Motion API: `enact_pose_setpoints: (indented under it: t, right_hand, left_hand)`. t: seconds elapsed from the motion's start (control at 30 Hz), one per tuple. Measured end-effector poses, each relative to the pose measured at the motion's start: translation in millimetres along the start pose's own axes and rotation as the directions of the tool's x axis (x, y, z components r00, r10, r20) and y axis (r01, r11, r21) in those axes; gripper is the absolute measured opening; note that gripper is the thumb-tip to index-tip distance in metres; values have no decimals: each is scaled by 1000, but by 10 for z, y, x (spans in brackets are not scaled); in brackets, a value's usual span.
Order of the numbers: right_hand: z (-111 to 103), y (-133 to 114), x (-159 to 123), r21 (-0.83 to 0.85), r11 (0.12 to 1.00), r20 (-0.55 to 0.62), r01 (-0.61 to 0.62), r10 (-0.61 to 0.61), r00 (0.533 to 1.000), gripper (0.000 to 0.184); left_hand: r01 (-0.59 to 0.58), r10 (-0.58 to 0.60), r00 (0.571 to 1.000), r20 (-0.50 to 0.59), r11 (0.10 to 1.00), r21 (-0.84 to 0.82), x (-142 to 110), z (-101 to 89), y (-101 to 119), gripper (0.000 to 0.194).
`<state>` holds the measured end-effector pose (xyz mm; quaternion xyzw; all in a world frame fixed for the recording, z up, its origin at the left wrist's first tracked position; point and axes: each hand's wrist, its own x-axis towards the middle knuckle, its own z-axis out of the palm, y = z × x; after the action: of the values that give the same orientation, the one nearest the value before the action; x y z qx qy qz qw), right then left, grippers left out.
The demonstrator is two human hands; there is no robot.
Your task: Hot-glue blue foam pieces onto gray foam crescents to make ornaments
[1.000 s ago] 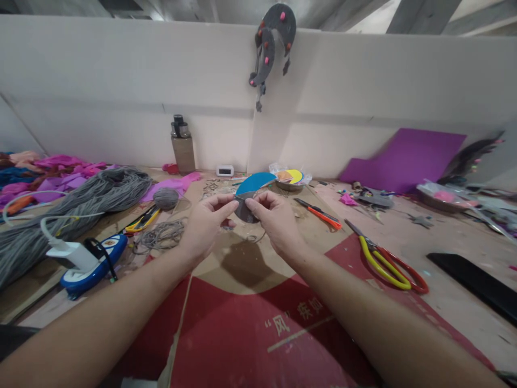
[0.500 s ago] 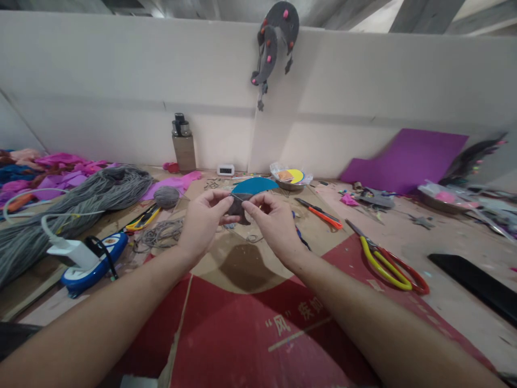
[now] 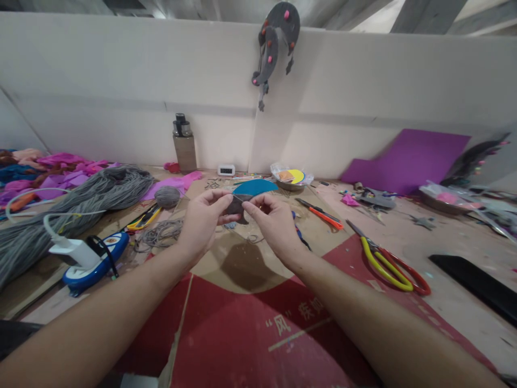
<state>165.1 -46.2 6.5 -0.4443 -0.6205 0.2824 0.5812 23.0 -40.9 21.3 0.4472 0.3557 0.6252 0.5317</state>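
Observation:
My left hand point(image 3: 204, 220) pinches a small dark grey piece point(image 3: 237, 205), felt-like in look, between thumb and fingers. From the other side my right hand point(image 3: 278, 223) is closed, thumb against forefinger, on a thin strand of grey yarn point(image 3: 240, 199) that crosses the top of the piece. Whether the right fingers also grip the piece is hidden. Just behind the fingertips shows a blue rounded sheet point(image 3: 254, 188); I cannot tell if it touches the hands. Below them, a thin loop of yarn point(image 3: 253, 238) shows over the cardboard point(image 3: 258, 275).
Scissors point(image 3: 388, 264) and an orange cutter knife point(image 3: 323, 214) lie on the right, beyond them a black slab point(image 3: 476, 285). At left are a blue power strip point(image 3: 95, 264), grey yarn hanks point(image 3: 92, 199) and a yarn ball point(image 3: 167, 196). A bottle point(image 3: 184, 148) stands behind.
Both hands keep nearly the same place and grip. The grey piece has shifted very slightly between the fingers, with a little less of it showing below them.

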Motion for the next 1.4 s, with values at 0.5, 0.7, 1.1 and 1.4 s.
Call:
enact_pose_setpoints:
  t: [0.5,0.7,1.1,1.4]
  right_hand:
    - [19,-37,-87,-143,976,22,161,-160,987,11]
    - [2,-35,-82,-201,952,23,231,-232,973,12]
    - [-8,-31,-85,-295,892,87,342,-331,940,13]
    - [-12,-60,-119,-404,812,176,422,-384,907,19]
  left_hand:
    - [-24,24,1000,-2,999,-28,31,-19,14,19]
    - [-7,8,1000,26,999,-37,47,-36,-12,18]
    - [0,2,999,44,999,-48,39,-26,5,20]
    - [25,-25,1000,1,1000,-19,54,-12,9,21]
